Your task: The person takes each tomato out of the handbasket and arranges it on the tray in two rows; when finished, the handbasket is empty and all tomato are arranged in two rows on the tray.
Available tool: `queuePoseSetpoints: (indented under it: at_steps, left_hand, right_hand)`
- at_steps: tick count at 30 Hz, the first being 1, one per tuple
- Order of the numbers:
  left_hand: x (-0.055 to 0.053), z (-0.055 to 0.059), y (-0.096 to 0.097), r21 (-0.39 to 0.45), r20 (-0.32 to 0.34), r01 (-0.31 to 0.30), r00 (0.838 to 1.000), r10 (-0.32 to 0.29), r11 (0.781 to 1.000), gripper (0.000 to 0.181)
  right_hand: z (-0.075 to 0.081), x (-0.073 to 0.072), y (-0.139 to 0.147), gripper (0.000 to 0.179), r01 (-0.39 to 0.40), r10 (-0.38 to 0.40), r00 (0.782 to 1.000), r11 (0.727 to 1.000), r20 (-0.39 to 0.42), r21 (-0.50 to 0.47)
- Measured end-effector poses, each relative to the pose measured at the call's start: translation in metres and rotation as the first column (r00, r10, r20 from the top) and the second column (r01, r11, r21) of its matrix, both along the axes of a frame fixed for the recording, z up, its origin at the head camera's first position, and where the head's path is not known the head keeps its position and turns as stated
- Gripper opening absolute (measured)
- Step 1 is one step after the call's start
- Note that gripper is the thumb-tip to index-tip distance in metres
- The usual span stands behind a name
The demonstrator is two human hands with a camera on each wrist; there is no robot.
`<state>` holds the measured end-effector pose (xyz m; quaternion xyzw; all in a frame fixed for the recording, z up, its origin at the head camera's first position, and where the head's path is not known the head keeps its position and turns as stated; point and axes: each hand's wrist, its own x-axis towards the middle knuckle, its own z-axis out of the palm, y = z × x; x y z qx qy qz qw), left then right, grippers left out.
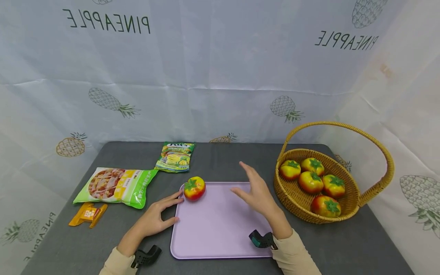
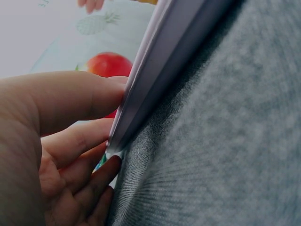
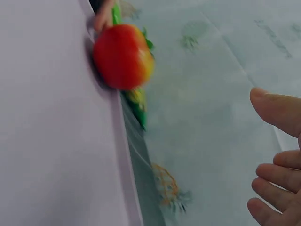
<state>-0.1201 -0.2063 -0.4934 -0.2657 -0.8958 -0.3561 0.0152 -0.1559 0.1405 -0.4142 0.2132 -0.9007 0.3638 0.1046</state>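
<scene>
A lavender tray (image 1: pixel 216 229) lies on the dark table. On its far left corner sits a red-and-yellow tomato-like fruit (image 1: pixel 194 188) with a green leafy top. My left hand (image 1: pixel 154 217) is at the tray's left edge, its thumb and fingertips touching the rim (image 2: pixel 136 80), fingers fairly straight. Over the tray's right side hovers my right hand (image 1: pixel 258 194), thumb and fingers spread, holding nothing. To the right stands a wicker basket (image 1: pixel 288 196) with several similar fruits (image 1: pixel 311 182) inside.
Left of the tray lie a green-and-white food bag (image 1: pixel 113 185) and a small orange wrapped packet (image 1: pixel 88 214). A green-yellow packet (image 1: pixel 175 157) is behind the tray. The basket's tall handle (image 1: pixel 385 160) arches up at the right. A pineapple-print curtain (image 1: pixel 206 107) hangs behind the table.
</scene>
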Motion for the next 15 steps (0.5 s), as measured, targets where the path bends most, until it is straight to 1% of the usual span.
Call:
queuePoseSetpoints:
  at_steps: [3,6,8,11,15]
  left_hand:
    - [0.0,0.001,0.0,-0.006,0.012,-0.001,1.0,0.001,1.0,0.052]
    - [0.0,0.001,0.0,-0.011,0.017,-0.003,1.0,0.004,1.0,0.051]
    - [0.0,0.0,0.0,-0.011,0.01,-0.003,1.0,0.003,1.0,0.051]
    - [0.0,-0.001,0.0,-0.002,-0.013,0.003,1.0,-0.003,1.0,0.051]
    - [-0.001,-0.002,0.0,0.003,-0.031,0.003,0.999,-0.003,1.0,0.05]
  right_hand:
    - [0.005,-0.001,0.023,0.08,0.045,-0.047,0.997,0.999,-0.064,-0.028]
    - [0.011,-0.003,0.046,0.076,0.109,-0.114,0.989,0.992,-0.096,-0.056]
    - [0.015,-0.003,0.061,0.075,0.165,-0.169,0.982,0.985,-0.084,-0.058]
    - [0.018,-0.005,0.083,0.072,0.244,-0.246,0.969,0.968,-0.039,-0.052]
    - [0.017,-0.006,0.106,0.071,0.314,-0.313,0.949,0.949,0.022,-0.039]
